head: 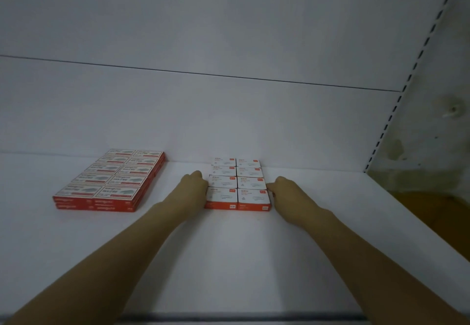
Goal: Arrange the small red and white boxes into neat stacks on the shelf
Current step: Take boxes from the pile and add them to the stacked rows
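On the shelf [254, 261] at twelve o'clock sit eight small boxes [237, 184], two by four. Squaring them up looks the step. The left hand [194, 188] presses their nine o'clock side, fingers hidden, curl unclear; the right hand [288, 193] touches the three o'clock side, fingertips out, gripping nothing. Next: an even squeeze. Off at nine o'clock — ten flat red packs [109, 182] showing on top.

The white shelf [229, 248] is carrying two groups of boxes. A flat red-and-white block [109, 182], seemingly two layers deep, is lying at the left. A block of small white-topped boxes [237, 184], two across and four deep, is sitting well apart on its right.
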